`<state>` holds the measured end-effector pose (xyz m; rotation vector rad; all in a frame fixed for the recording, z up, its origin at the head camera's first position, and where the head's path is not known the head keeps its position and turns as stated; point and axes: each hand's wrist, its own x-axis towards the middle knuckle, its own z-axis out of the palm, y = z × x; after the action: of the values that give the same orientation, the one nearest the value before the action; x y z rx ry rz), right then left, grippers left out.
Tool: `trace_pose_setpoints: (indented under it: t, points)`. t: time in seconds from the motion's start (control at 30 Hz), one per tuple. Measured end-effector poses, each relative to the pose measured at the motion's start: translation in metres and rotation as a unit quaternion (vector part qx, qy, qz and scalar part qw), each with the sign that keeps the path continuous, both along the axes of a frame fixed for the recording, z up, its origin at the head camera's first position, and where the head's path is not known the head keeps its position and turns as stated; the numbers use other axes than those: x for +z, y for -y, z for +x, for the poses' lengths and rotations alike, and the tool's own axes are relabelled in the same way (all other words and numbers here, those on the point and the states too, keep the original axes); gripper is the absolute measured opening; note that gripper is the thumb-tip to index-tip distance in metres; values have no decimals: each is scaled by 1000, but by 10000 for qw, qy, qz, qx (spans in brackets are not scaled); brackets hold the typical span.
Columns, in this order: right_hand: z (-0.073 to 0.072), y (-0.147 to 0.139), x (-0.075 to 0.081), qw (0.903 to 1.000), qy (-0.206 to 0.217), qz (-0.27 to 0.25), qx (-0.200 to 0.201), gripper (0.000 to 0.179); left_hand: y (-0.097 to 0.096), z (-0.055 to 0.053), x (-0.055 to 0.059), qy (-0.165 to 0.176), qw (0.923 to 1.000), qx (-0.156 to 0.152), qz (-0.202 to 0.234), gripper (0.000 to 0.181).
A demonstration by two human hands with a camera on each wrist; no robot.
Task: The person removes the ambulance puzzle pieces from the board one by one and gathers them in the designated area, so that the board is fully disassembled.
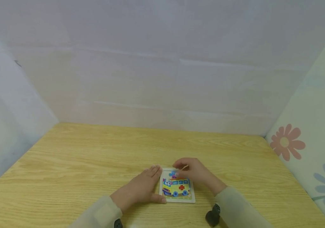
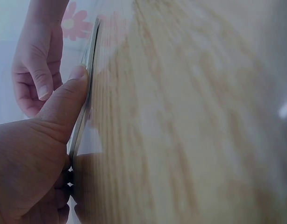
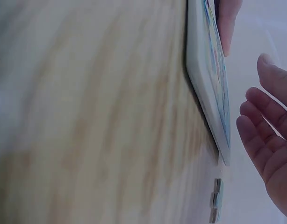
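A small white-framed jigsaw puzzle with a yellow ambulance picture lies flat on the table. My left hand rests at its left side, fingers extended by the upper left corner and thumb against the near edge. Over the upper right of the puzzle hovers my right hand, with loosely bent fingers. In the right wrist view a gap shows between its thumb and fingers, with nothing in it. A blue and purple puzzle piece shows at the top of the picture, beside the right thumb.
Past the puzzle's edge, a thin light-blue puzzle piece lies on the wooden table. A pale sheet stands along the back, and a flower-printed one on the right.
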<state>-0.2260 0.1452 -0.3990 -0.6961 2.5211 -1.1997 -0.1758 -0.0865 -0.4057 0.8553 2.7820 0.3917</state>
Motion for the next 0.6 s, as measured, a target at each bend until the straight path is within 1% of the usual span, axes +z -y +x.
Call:
trace_pose_setpoints:
  t: [0.17, 0.37, 0.6]
  points:
    - [0, 2, -2, 9997, -26, 241, 103, 25, 0, 0, 0, -17, 10000, -21, 14, 105]
    - [1, 6, 2, 9984, -139, 513, 185, 25, 0, 0, -1, -92, 9999, -40, -7, 105]
    - [-2, 7, 0, 9957, -256, 696, 550, 24, 0, -1, -2, -58, 10000, -47, -12, 105]
